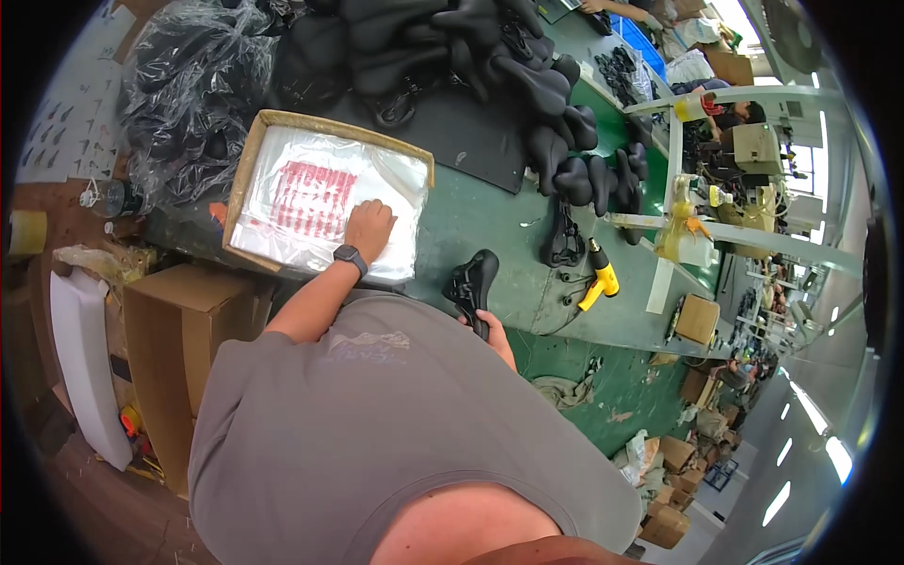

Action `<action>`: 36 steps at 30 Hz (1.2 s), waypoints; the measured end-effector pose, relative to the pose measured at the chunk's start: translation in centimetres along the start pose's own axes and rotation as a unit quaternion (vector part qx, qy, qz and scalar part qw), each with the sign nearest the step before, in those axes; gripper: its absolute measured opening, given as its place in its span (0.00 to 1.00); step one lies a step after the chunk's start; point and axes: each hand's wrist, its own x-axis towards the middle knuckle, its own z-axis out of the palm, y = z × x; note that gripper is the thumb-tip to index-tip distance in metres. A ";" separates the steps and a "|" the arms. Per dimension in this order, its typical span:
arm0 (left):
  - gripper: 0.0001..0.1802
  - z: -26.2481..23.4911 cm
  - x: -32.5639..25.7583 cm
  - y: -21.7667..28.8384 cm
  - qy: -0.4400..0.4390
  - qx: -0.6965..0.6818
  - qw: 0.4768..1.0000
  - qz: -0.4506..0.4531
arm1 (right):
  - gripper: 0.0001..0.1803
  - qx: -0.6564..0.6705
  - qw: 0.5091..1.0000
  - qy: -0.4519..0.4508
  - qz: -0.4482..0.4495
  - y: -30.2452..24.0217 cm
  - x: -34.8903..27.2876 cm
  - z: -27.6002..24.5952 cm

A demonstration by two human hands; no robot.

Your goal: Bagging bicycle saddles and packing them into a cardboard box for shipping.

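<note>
A shallow cardboard box (pixel 252 155) holds a stack of clear plastic bags (pixel 320 155) with red print. My left hand (pixel 370 230) rests on the stack toward its right side, fingers bent and pressed together on the top plastic bag; the fingertips are partly hidden. A watch sits on that wrist. Close to my body, at the table's near edge, my right hand (pixel 495 335) grips a black bicycle saddle (pixel 474 281) by its narrow end. The saddle's underside, with its rails, is partly visible.
Many black saddles (pixel 405 47) pile along the far side of the green table (pixel 452 212). A yellow heat gun (pixel 601 278) lies to the right. Plastic-wrapped saddles (pixel 193 94) stand at the left, above an open cardboard carton (pixel 165 348). A metal frame (pixel 678 155) rises at the right.
</note>
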 end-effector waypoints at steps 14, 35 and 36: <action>0.15 -0.2 -2.5 -1.1 0.067 -0.110 0.950 -0.284 | 0.28 -0.317 0.908 -0.069 -0.266 -1.1 0.9 6.7; 0.16 -25.6 -9.1 4.5 -0.007 -0.717 0.637 -0.282 | 0.32 -0.443 0.835 -0.145 -0.292 -2.1 1.9 29.7; 0.16 -25.4 -8.0 3.1 -0.018 -0.698 0.647 -0.306 | 0.31 -0.464 0.803 -0.136 -0.349 -2.1 2.0 31.3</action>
